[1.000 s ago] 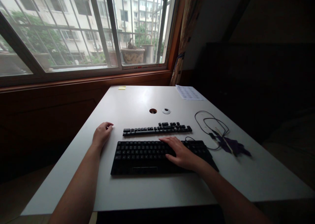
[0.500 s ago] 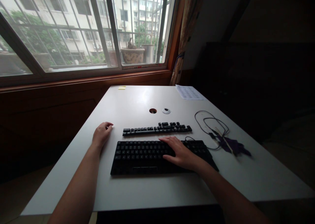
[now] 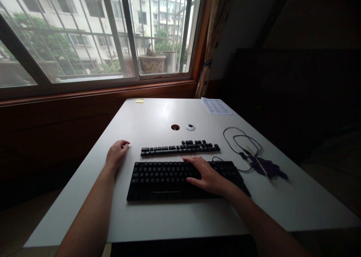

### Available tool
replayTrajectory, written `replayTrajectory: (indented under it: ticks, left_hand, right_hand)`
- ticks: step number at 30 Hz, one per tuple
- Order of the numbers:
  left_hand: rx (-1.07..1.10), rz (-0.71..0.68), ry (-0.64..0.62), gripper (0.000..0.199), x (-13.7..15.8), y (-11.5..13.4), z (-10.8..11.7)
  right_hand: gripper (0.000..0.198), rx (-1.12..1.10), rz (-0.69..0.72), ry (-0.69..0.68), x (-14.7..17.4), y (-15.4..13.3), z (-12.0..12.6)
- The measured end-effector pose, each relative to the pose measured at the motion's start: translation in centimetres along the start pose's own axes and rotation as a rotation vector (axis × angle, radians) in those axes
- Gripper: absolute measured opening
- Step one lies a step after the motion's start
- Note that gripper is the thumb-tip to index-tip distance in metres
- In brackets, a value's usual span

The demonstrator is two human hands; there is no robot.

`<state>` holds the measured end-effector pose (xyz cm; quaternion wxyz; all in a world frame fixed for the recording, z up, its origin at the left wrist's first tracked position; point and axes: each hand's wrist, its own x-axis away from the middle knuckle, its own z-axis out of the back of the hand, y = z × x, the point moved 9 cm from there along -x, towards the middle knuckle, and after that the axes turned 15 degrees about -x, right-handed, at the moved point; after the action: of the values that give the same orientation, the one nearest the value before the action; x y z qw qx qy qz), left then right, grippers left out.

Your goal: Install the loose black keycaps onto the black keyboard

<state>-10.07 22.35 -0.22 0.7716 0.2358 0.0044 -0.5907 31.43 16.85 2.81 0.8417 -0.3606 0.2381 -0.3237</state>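
While the fingers of the right hand reach flat and loosely extended over the keyboard, the thumb stands apart from them and nothing shows gripped; whether they press on keys or only hover, I cannot tell. The left hand rests on the bench left of centre, its fingers curled inward; whether they pinch anything small is too fine to tell.

The keyboard sits low in the centre of the frame, directly beneath the right hand, its long axis running nearly level from left to right. The right hand is nearer, covering part of the keyboard's right half, while the left is just off its upper-left corner. Just above the keyboard in the frame, loose keys lie in rows almost parallel to it, across a strip of bare bench and ahead of the right fingertips.

Farther up lie a hole and a ring; at right, a looped cable and purple cloth; at the bench's far edge, a yellow note and paper.
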Motion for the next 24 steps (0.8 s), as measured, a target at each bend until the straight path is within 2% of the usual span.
replayTrajectory:
  ticks: [24]
  left_hand:
    - [0.022,-0.003,0.010,0.031,0.08,0.01,0.06]
  right_hand:
    - [0.071,0.001,-0.013,0.001,0.03,0.38,-0.13]
